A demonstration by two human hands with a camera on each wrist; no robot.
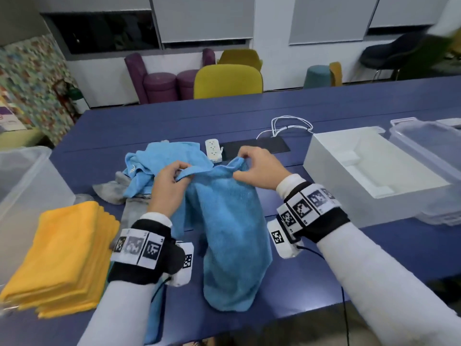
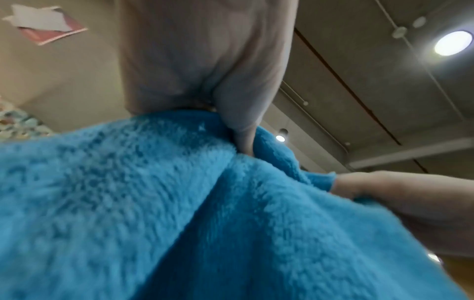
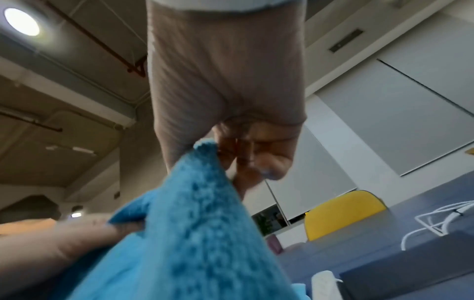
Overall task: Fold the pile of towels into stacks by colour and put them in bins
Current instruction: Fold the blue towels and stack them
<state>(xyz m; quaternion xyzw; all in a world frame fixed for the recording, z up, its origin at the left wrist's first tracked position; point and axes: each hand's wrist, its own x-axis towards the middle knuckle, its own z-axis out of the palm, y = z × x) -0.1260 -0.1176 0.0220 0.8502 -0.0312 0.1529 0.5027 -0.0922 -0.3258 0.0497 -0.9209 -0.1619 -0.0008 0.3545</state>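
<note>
A blue towel (image 1: 228, 228) hangs above the blue table (image 1: 149, 126), its lower end resting near the front edge. My left hand (image 1: 172, 181) pinches its upper left edge, and my right hand (image 1: 252, 168) pinches the upper right corner. The left wrist view shows that towel (image 2: 153, 213) filling the frame under my left hand (image 2: 231, 121). From the right wrist, the towel (image 3: 184, 223) runs up into my right hand (image 3: 231, 154). Behind lies a pile of loose blue towels (image 1: 162, 158) over grey towels (image 1: 114, 188). A folded stack of yellow towels (image 1: 62, 255) sits at the front left.
A clear plastic bin (image 1: 22, 196) stands at the left edge. At the right are a white box (image 1: 369, 168) and a clear bin (image 1: 429, 148). A white power strip (image 1: 213, 149), a black mat (image 1: 257, 146) and a white cable (image 1: 289, 126) lie mid-table. Chairs stand beyond.
</note>
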